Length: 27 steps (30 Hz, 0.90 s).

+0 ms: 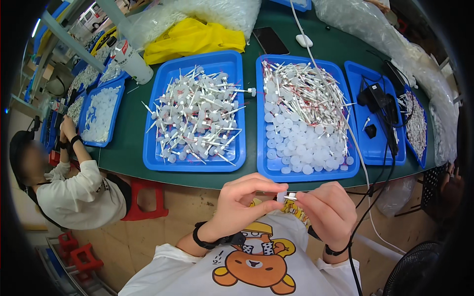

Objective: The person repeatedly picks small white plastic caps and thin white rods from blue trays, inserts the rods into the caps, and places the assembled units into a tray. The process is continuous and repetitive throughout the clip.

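Just in front of the table's near edge, my left hand (242, 202) pinches a small translucent round cap (281, 197) between thumb and forefinger. My right hand (330, 212) grips a small white plastic stem piece (291, 196), whose end meets the cap; most of it is hidden by my fingers. Beyond my hands, a blue tray (261, 165) holds loose round caps (301, 148) in its near part and thin white sticks with red wires (306, 91) in its far part. Left of it, another blue tray (150, 160) is heaped with capped sticks (197, 116).
A third blue tray (380, 155) at right carries a black adapter (374, 97) and cables. A white cable (340, 113) crosses the middle tray. Farther back are a yellow bag (195, 42), a phone (270, 40) and a bottle (132, 61). A co-worker (74, 192) sits at left.
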Available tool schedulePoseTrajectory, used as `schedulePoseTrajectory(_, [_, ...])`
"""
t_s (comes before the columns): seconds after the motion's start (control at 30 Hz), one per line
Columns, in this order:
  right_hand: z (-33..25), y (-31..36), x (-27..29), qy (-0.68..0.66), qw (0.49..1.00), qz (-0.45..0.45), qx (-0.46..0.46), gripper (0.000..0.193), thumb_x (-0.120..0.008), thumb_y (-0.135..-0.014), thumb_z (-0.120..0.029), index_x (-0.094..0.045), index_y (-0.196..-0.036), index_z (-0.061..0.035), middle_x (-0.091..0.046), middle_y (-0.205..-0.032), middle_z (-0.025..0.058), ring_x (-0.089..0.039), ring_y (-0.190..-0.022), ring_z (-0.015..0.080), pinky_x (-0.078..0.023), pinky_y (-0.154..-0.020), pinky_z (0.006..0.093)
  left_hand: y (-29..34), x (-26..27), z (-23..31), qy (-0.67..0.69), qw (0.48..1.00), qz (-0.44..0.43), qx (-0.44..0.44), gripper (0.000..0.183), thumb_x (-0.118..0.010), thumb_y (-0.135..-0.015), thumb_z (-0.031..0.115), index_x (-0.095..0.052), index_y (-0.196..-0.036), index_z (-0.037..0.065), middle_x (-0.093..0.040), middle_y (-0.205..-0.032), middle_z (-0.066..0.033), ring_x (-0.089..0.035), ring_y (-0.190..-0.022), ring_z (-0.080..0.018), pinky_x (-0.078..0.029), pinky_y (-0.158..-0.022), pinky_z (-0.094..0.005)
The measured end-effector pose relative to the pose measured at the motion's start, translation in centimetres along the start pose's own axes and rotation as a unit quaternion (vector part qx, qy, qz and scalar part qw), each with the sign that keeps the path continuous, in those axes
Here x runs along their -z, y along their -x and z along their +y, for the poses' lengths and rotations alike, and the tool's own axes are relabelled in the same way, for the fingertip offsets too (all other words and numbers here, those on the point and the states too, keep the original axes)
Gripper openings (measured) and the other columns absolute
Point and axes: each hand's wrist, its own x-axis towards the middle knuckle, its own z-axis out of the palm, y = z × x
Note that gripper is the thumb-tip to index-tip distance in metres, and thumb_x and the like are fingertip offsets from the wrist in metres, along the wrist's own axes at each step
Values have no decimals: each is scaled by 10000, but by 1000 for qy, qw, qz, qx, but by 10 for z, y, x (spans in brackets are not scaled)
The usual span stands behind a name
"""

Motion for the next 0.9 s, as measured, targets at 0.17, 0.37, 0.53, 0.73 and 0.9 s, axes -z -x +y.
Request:
schedulePoseTrajectory(0.17, [7, 4, -12, -52, 996, 18, -71, 230, -799, -727, 27, -710, -940, 26, -678, -809, 95, -614, -656, 215, -464, -578, 307, -6, 2, -5, -145, 988, 18, -58, 326, -804, -708, -109, -732, -1019, -43, -712, -994, -146, -701, -942, -252, -562, -868, -374])
schedulePoseTrajectory(0.37, [14, 15, -26, -185, 952, 42, -240, 166, -759, -796, 29, -730, -959, 17, -709, -828, 111, -650, -685, 186, -486, -594, 262, -12, 4, -11, -161, 983, 20, -91, 327, -818, -698, -85, -736, -1010, -35, -719, -963, -145, -708, -912, -264, -560, -853, -392])
schedulePoseTrajectory(0.53, [14, 15, -35, -249, 910, 44, -327, 117, -741, -830, 11, -742, -947, 20, -709, -814, 94, -649, -697, 147, -481, -600, 247, -20, 6, -11, -224, 966, 16, -132, 293, -827, -713, -39, -741, -993, -36, -739, -936, -124, -713, -877, -230, -554, -881, -413])
schedulePoseTrajectory(0.73, [17, 11, -38, -291, 867, 26, -404, 119, -739, -839, 1, -747, -957, 12, -705, -815, 99, -655, -726, 139, -481, -621, 243, -25, 14, -16, -237, 967, 2, -96, 286, -817, -733, -27, -739, -1008, -33, -744, -954, -116, -712, -898, -227, -546, -908, -411])
schedulePoseTrajectory(0.9, [22, 4, -42, -259, 895, 43, -362, 152, -744, -821, 20, -740, -973, 16, -707, -850, 101, -660, -777, 153, -496, -676, 258, -22, 14, -15, -217, 976, 32, -18, 330, -794, -756, -46, -718, -1077, -32, -718, -1054, -160, -684, -1010, -257, -533, -934, -385])
